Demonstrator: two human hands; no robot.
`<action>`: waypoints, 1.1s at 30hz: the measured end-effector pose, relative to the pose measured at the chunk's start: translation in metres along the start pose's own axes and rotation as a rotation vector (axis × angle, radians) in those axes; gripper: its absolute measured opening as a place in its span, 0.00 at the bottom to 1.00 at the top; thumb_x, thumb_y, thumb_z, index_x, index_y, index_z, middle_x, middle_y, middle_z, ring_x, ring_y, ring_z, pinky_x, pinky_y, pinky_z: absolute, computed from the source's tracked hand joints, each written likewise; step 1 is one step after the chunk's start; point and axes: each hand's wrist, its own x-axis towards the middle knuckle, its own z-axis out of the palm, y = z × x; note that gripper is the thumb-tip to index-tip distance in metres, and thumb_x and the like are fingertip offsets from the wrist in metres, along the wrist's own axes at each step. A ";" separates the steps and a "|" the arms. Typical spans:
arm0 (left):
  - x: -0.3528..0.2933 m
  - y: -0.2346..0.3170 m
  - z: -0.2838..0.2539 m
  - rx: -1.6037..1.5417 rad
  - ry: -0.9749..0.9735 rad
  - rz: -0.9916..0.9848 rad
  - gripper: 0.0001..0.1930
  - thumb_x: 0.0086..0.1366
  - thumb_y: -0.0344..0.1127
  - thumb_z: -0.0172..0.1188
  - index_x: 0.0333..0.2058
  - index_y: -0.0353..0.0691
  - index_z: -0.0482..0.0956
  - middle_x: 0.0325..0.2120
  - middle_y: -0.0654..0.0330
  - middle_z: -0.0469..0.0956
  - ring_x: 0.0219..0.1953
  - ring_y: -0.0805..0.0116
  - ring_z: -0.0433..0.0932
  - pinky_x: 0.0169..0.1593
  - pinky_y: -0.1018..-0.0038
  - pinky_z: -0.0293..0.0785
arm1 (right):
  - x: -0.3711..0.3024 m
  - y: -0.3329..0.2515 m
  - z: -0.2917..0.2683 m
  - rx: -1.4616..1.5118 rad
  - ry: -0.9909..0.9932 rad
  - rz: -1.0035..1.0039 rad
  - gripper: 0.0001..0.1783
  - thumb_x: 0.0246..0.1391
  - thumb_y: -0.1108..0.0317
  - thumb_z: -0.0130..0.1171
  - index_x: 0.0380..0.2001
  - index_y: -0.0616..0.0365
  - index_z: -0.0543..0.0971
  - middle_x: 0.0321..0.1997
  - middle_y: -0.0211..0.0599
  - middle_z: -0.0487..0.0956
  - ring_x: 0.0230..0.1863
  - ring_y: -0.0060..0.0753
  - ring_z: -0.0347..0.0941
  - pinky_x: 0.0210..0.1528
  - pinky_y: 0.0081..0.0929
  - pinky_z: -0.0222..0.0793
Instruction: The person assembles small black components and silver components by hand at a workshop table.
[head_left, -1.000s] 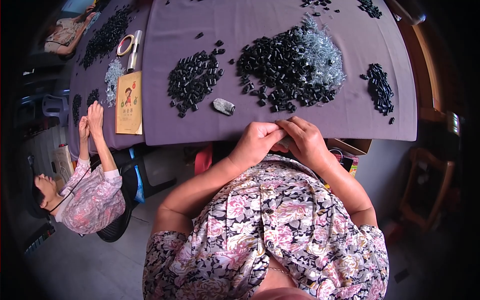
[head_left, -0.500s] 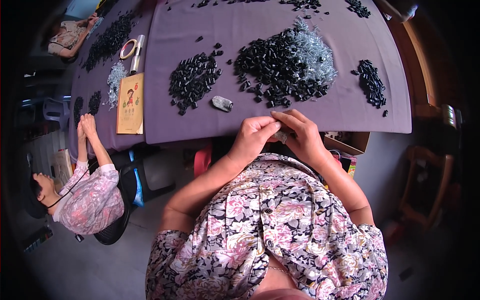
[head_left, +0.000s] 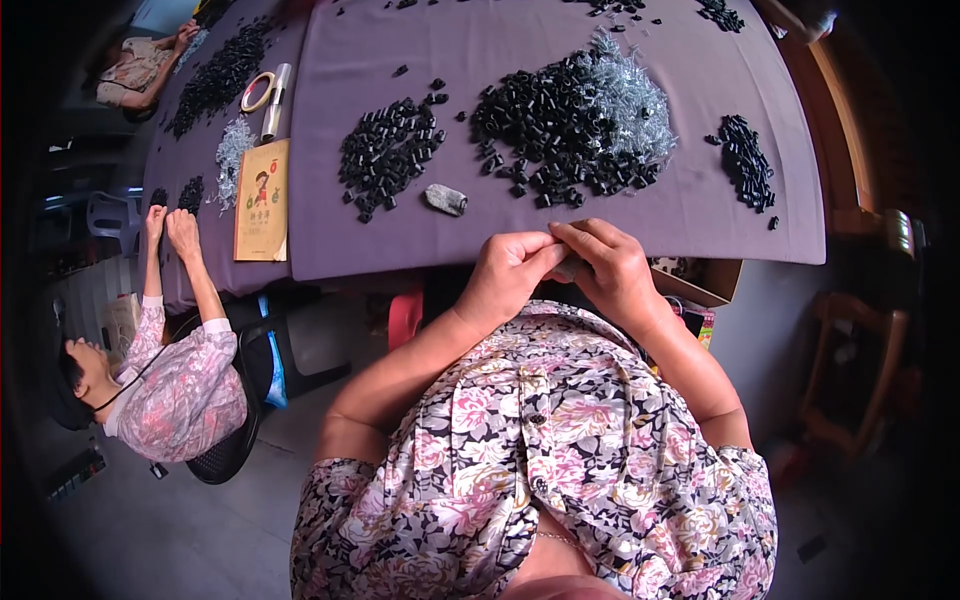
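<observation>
At the table's near edge my left hand and my right hand meet, thumbs and fingertips pinched together. Whatever lies between the fingertips is too small or hidden to name. A greyish patch shows beneath the fingers of my right hand, its kind unclear. Just beyond the hands lies a big heap of short black tubular parts, merging on its right with a heap of small clear pieces. To the left sit a smaller black pile and a grey, stone-like lump.
Another black pile lies right on the purple tablecloth. Leftward are a yellow booklet, a tape roll and a clear pile. A co-worker sits at left, another person farther back. An open box stands below the edge.
My hands stay together, shifting only slightly. The co-worker at left has drawn their hands apart and moved them toward the small black piles.
</observation>
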 end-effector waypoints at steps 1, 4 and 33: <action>0.000 -0.001 0.000 0.065 0.002 0.057 0.12 0.72 0.31 0.53 0.34 0.27 0.80 0.27 0.64 0.81 0.31 0.81 0.77 0.36 0.81 0.75 | -0.001 0.000 0.001 -0.014 0.010 -0.005 0.26 0.39 0.78 0.65 0.47 0.63 0.79 0.37 0.42 0.79 0.38 0.48 0.78 0.40 0.37 0.76; 0.001 0.001 0.001 0.223 0.017 0.101 0.11 0.71 0.30 0.54 0.33 0.27 0.80 0.25 0.64 0.81 0.30 0.82 0.76 0.34 0.81 0.74 | -0.002 -0.001 -0.002 -0.067 0.001 -0.010 0.24 0.41 0.77 0.66 0.47 0.63 0.79 0.36 0.42 0.78 0.38 0.47 0.78 0.39 0.37 0.75; -0.032 0.049 0.003 0.065 -0.015 -0.063 0.06 0.66 0.27 0.62 0.38 0.29 0.81 0.28 0.63 0.81 0.30 0.79 0.78 0.36 0.83 0.74 | 0.014 -0.027 -0.037 0.351 -0.143 -0.003 0.16 0.44 0.85 0.63 0.40 0.63 0.81 0.41 0.40 0.77 0.41 0.37 0.79 0.42 0.29 0.76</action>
